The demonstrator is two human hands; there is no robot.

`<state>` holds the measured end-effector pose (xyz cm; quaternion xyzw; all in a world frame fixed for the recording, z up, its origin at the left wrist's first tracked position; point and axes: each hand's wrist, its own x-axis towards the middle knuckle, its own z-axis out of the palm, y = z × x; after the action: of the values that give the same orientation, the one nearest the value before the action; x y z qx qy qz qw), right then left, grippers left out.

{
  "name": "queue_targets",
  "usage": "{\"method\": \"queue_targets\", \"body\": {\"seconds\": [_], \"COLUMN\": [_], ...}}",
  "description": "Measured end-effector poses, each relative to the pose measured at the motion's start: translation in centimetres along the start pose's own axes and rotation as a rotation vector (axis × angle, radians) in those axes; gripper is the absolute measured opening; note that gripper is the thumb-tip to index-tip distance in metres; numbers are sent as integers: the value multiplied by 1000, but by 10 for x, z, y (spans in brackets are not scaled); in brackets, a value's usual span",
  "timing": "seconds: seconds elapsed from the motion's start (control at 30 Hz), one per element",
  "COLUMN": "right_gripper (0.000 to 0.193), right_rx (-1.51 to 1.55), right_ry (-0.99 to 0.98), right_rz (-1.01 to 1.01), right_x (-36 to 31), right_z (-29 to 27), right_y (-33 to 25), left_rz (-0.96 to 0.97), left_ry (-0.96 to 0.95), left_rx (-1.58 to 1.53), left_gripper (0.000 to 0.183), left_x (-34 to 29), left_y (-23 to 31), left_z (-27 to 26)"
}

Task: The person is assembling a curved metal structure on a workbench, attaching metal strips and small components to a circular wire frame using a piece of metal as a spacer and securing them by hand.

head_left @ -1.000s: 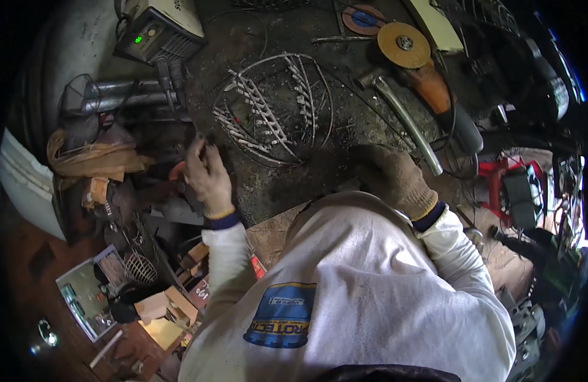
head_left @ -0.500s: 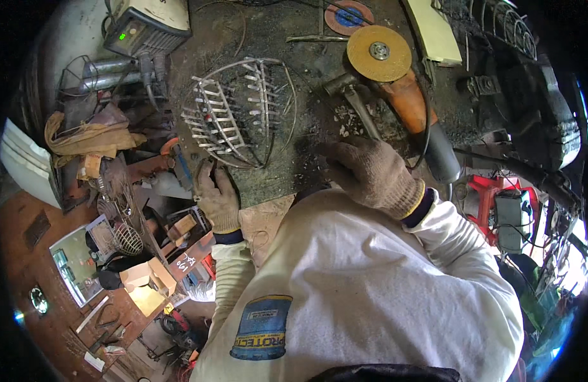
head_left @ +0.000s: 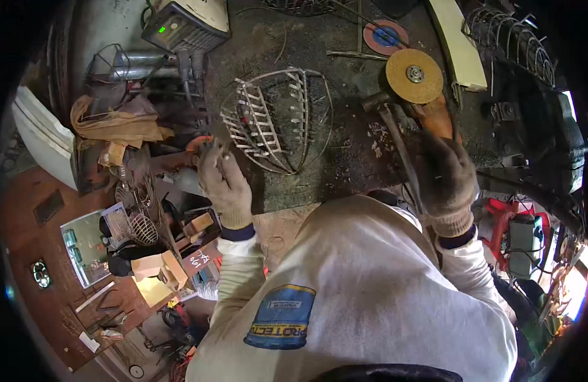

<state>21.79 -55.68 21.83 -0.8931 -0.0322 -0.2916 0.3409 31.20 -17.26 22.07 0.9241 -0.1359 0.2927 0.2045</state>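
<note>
A brown work glove covers my left hand (head_left: 225, 183), which is beside the near left edge of the dark bench with its fingers apart and no tool in it. A curved metal rod frame (head_left: 265, 130) with rows of short bars lies just ahead of it. My gloved right hand (head_left: 445, 181) is over the body of an orange angle grinder (head_left: 436, 121), beside the hammer (head_left: 397, 134); its fingers are shadowed and smeared, so whether it grips either is hidden. The grinder's yellowish disc (head_left: 414, 76) faces up near the hammer's head.
Behind the frame lies a red disc with a blue centre (head_left: 385, 37). A welding machine (head_left: 187, 27) with a green display stands at the far left. Brown cloth (head_left: 119, 124) lies left of the bench. A red stand (head_left: 499, 219) is to the right, below the bench.
My right hand has moved right, from beside the hammer handle to over the grinder's body. My left hand has drawn slightly away from the frame. The whole view has shifted.
</note>
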Motion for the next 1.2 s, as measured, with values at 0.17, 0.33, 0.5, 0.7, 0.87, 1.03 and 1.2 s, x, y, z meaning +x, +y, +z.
{"method": "queue_targets", "body": {"seconds": [0.17, 0.33, 0.5, 0.7, 0.87, 1.03, 1.2], "right_gripper": [49, 59, 81, 83, 80, 78, 75], "right_rx": [-274, -521, -542, -448, -417, -459, -478], "right_ry": [124, -228, -564, -590, -521, -581, -483], "right_rz": [90, 421, 717, 724, 632, 662, 629], "right_x": [-10, -7, 16, 19, 20, 42, 54], "right_z": [-18, -26, -28, -29, -30, -26, -19], "right_y": [13, 19, 12, 15, 25, 35, 37], "left_rz": [194, 327, 292, 105, -25, 20, 9], "left_ry": [70, -42, -156, -204, -180, -152, -151], "left_rx": [-99, -118, -229, -138, -208, -231, -230], "left_gripper": [26, 20, 20, 23, 21, 17, 20], "left_x": [66, 48, 11, -15, -29, -40, -43], "left_y": [33, 54, 55, 42, 40, 29, 35], "left_z": [0, -4, 0, -17, -22, -19, -20]}}
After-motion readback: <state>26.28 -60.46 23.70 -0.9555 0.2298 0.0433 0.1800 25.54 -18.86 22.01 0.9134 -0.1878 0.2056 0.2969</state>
